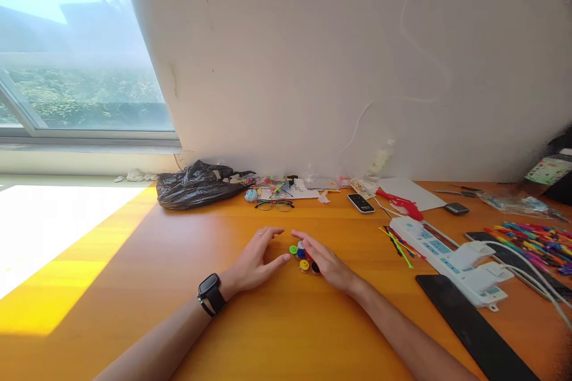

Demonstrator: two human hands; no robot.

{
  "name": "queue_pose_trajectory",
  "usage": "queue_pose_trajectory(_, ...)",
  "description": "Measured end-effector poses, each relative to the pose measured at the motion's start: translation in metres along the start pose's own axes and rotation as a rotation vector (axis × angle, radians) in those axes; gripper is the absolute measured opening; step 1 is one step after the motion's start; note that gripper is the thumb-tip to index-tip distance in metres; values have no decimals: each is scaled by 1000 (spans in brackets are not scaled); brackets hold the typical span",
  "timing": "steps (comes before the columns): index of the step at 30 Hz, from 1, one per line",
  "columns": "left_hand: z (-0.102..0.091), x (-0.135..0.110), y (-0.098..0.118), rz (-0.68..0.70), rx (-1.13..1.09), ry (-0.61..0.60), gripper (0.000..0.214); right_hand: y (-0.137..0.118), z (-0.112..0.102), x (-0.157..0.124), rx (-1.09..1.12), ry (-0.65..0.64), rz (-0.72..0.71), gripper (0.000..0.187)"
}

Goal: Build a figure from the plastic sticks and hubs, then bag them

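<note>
Several small round pieces with knobbed, coloured tops stand in a cluster on the wooden table; their exact kind is too small to make out. Among them are a green one (293,249), a blue one (301,253), a yellow one (304,265) and a dark one (315,268). To their left is my left hand (257,259), open, thumb pointing at the green piece, a dark watch (211,294) on its wrist. My right hand (325,259) curves around the cluster's right side, fingers stretched out, partly hiding a red piece. Neither hand holds anything.
Behind lie a black plastic bag (196,186), eyeglasses (274,205) and a black-and-white device (361,203). To the right are coloured strips (397,244), a white power strip (440,253) with plugs and cables, a long black slab (473,324) and many coloured sticks (534,244).
</note>
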State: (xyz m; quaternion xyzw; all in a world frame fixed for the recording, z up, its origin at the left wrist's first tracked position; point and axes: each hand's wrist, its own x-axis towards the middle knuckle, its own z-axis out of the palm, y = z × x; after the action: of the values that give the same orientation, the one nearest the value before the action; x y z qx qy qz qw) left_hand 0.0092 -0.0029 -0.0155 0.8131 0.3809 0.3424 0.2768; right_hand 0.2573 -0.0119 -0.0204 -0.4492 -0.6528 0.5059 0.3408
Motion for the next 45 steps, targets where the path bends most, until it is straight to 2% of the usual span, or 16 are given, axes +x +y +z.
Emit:
queue_pose_trajectory(2, 2, -3, 6, 106, 65, -45, 67, -1, 8, -1, -28, -46, -62, 69)
queue_pose_trajectory(4, 7, -5, 13, 174, 124, -88, 85, 1, 5, 2, -96, 9, -104, 68)
queue_pose_trajectory(6, 11, -6, 21, 213, 194, -138, 99, 5, -12, 7, -278, 183, -138, 63)
queue_pose_trajectory(8, 15, -7, 28, 242, 272, -227, 98, 11, -39, 9, -617, 411, -145, 56)
queue_pose_trajectory(10, 16, -7, 34, 277, 337, -339, 87, 15, -70, 7, -993, 569, -19, 48)
queue_pose_trajectory(12, 16, -7, 36, 296, 370, -402, 76, 19, -99, 0, -1210, 632, 190, 44)
queue_pose_trajectory(15, 15, -7, 36, 291, 376, -396, 71, 22, -129, -13, -1293, 601, 497, 45)
queue_pose_trajectory(18, 14, -7, 35, 294, 382, -365, 64, 22, -143, -20, -1283, 557, 649, 49)
queue_pose_trajectory(21, 14, -7, 33, 290, 383, -320, 54, 19, -150, -21, -1260, 523, 707, 45)
queue_pose_trajectory(25, 11, -6, 25, 291, 369, -243, 47, 16, -146, -19, -1268, 483, 701, 41)
queue_pose_trajectory(32, 9, -8, 18, 260, 377, -210, 44, 15, -91, -8, -1358, 432, 515, 45)
queue_pose_trajectory(34, 9, -9, 18, 247, 392, -190, 43, 13, -84, -7, -1379, 446, 457, 48)
queue_pose_trajectory(36, 10, -9, 17, 216, 411, -152, 42, 12, -90, -8, -1386, 498, 460, 51)
queue_pose_trajectory(39, 10, -8, 13, 160, 430, -86, 39, 13, -113, -13, -1335, 581, 573, 55)
queue_pose_trajectory(42, 8, -6, 9, 119, 429, -46, 36, 16, -134, -19, -1273, 592, 628, 57)
queue_pose_trajectory(45, 6, -6, 7, 127, 406, -40, 35, 19, -138, -19, -1246, 566, 605, 56)
